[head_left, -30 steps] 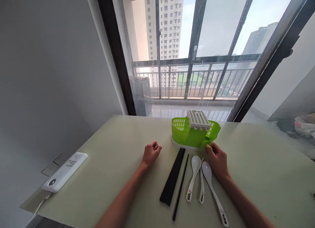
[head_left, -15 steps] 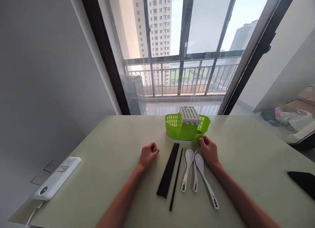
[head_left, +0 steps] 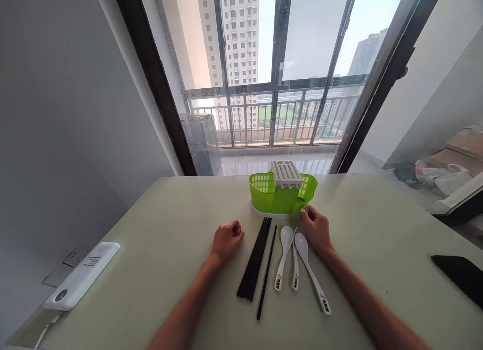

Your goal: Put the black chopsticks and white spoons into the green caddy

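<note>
My left hand point(head_left: 227, 239) rests on the table in a loose fist, left of the chopsticks, with nothing visible in it. My right hand point(head_left: 316, 229) is also closed, its fingertips by the front right of a green utensil basket point(head_left: 286, 201); whether they touch it I cannot tell, and no object shows in them. The basket has a white slotted top point(head_left: 287, 173) and a white base. Between my hands lie a bundle of black chopsticks point(head_left: 255, 262), a single black chopstick point(head_left: 267, 272) and three white spoons point(head_left: 286, 254), the middle one partly covered.
A white power strip point(head_left: 85, 274) with a cable lies at the left of the pale green table point(head_left: 169, 214). A black flat object point(head_left: 458, 274) sits at the right edge. Behind the table stand glass sliding doors and a balcony railing point(head_left: 260, 118). Bags point(head_left: 445, 176) lie on the floor at right.
The view has shifted slightly, so everything appears a little further left. My hands stay closed in the same places, and the basket, chopsticks and spoons have not moved.
</note>
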